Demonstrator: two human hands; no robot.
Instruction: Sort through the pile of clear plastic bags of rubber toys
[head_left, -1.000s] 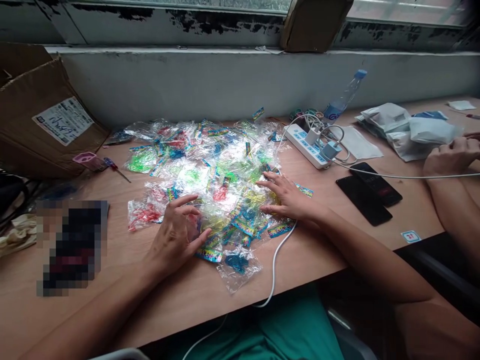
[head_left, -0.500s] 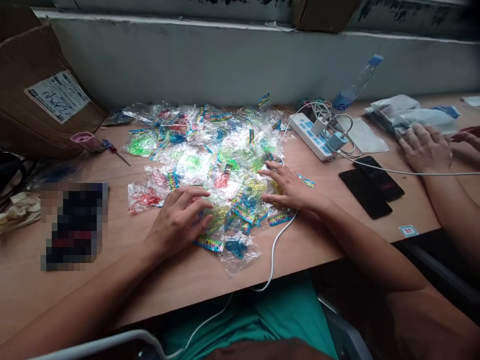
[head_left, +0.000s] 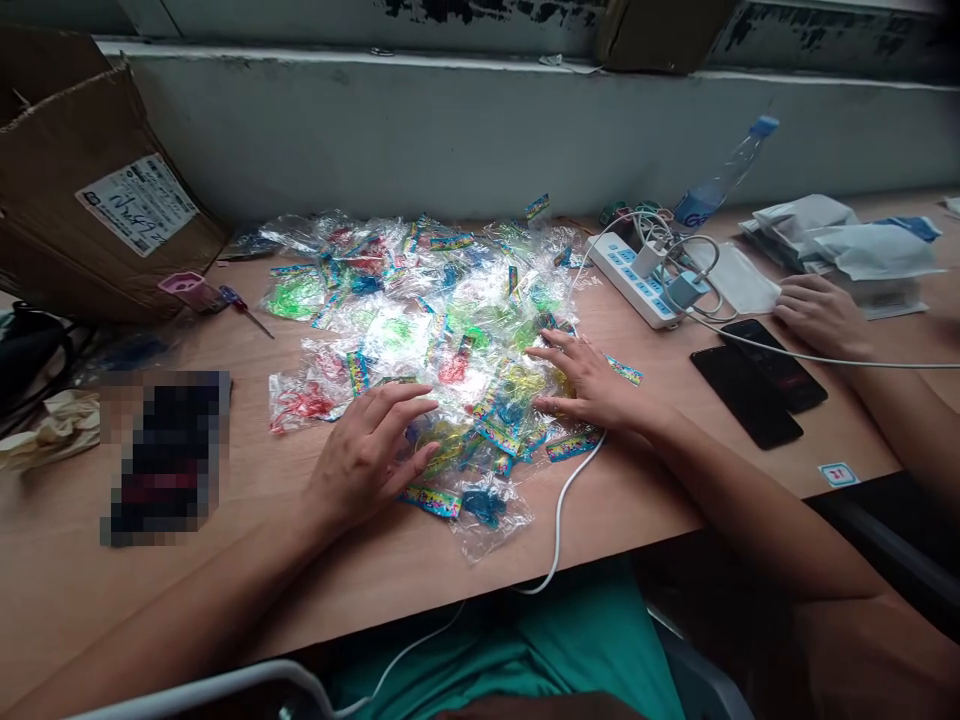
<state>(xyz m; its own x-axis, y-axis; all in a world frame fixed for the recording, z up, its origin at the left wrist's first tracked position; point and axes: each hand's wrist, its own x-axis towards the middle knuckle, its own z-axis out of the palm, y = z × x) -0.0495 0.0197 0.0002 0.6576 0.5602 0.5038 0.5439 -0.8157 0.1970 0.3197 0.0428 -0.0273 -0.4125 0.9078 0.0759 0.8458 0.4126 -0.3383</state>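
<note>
Resting both open hands on a heap of clear plastic packets on a wooden desk, the person leaned over its near edge. The packets held coloured elastic bands in green, red, yellow and blue, and many had printed paper header strips. The left hand lay with curved, parted fingers at the near left of the heap, and the right hand lay with spread fingers at the near right; neither was closed around anything. A white cable ran along the desk just past the right hand. Farther right sat a white power strip with chargers plugged in, a plastic water bottle behind it, and two black phones beside it. A co-worker's hand rested near white pouches. A cardboard box stood at far left, a small screwdriver lay near it, and a pixelated object lay left of the heap.
</note>
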